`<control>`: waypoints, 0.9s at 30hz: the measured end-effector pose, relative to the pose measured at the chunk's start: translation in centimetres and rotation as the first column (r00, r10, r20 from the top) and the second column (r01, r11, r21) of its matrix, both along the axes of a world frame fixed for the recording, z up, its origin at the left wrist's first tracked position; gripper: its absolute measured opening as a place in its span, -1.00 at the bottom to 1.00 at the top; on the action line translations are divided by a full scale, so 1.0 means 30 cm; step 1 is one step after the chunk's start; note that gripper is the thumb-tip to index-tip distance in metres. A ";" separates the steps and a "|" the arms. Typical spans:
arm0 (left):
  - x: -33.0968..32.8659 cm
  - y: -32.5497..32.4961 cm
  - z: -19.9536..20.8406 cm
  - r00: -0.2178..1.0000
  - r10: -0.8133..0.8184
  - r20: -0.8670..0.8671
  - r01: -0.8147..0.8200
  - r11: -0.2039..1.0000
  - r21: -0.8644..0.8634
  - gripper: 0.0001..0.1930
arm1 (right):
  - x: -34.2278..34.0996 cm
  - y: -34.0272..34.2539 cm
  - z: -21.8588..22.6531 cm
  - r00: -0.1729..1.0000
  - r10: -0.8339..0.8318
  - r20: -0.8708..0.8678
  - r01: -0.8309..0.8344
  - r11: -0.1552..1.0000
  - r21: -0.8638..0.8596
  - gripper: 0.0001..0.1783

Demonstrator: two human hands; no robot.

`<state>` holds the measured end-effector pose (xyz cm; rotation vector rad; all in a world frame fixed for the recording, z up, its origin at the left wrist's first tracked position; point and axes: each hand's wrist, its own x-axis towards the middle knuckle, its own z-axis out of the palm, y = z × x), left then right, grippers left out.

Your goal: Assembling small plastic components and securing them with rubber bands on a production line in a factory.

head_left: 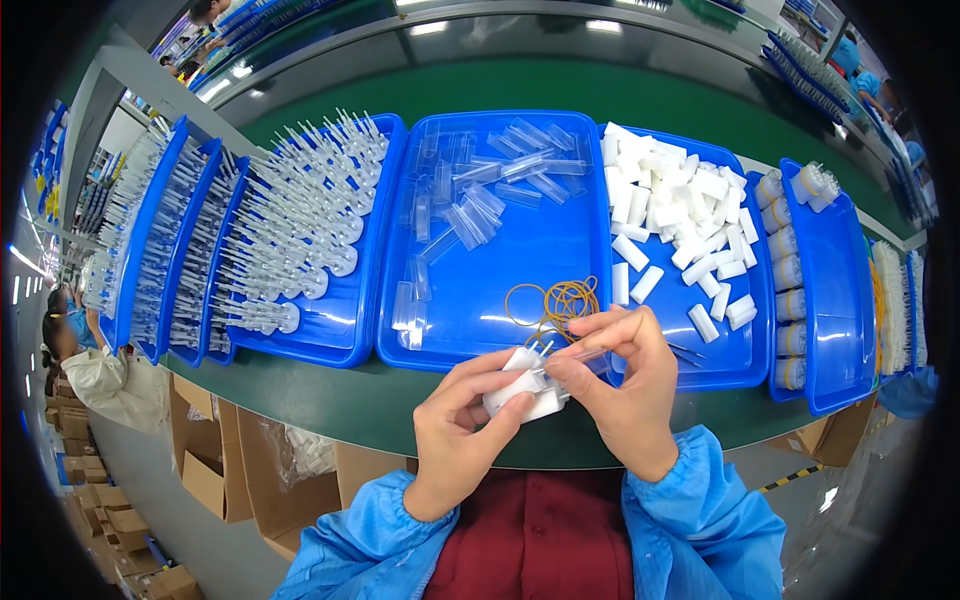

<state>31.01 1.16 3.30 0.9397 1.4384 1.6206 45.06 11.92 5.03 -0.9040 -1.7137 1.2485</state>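
Just in front of my chest, my left hand (pixel 465 415) is closed around several short white cylindrical pieces (pixel 540 400). Thin stems stick out of the bunch near my fingertips. Close against it, my right hand (pixel 630 375) pinches a clear plastic tube (pixel 595 360) between thumb and fingers; the tube's near end is at the white pieces. Exactly how tube and stems meet is hidden by my fingers. Directly beyond my hands, a tangle of tan rubber bands (pixel 572 300) lies in the middle blue tray (pixel 500 270), with many loose clear tubes (pixel 475 215) farther back.
A blue tray (pixel 335 335) of white stemmed parts with round bases (pixel 310 220) stands left, beside tilted, filled trays (pixel 150 240). To the right, a blue tray (pixel 650 350) holds white cylinders (pixel 690 200). Farther right is a tray (pixel 840 290) with bundled pieces (pixel 790 305). Cardboard boxes (pixel 215 450) sit below the table.
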 end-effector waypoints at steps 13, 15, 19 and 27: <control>0.028 -0.001 0.008 1.000 -0.005 0.012 0.005 0.999 0.036 -0.75 | 0.005 -0.034 0.001 0.984 -0.041 -0.171 0.010 0.984 -0.178 -0.64; 0.034 -0.001 0.004 1.000 0.018 -0.009 -0.017 0.998 0.066 -0.75 | -0.006 -0.051 -0.018 0.972 -0.087 -0.216 0.048 0.982 -0.182 -0.62; 0.022 -0.008 -0.001 0.997 0.014 -0.076 -0.005 0.993 0.115 -0.77 | -0.006 -0.053 -0.047 0.988 -0.099 -0.121 0.114 0.986 0.122 -0.58; 0.019 -0.003 0.002 0.967 0.052 -0.249 -0.046 0.998 0.030 -0.76 | 0.016 -0.040 -0.031 0.999 -0.030 -0.038 0.035 0.990 0.137 -0.61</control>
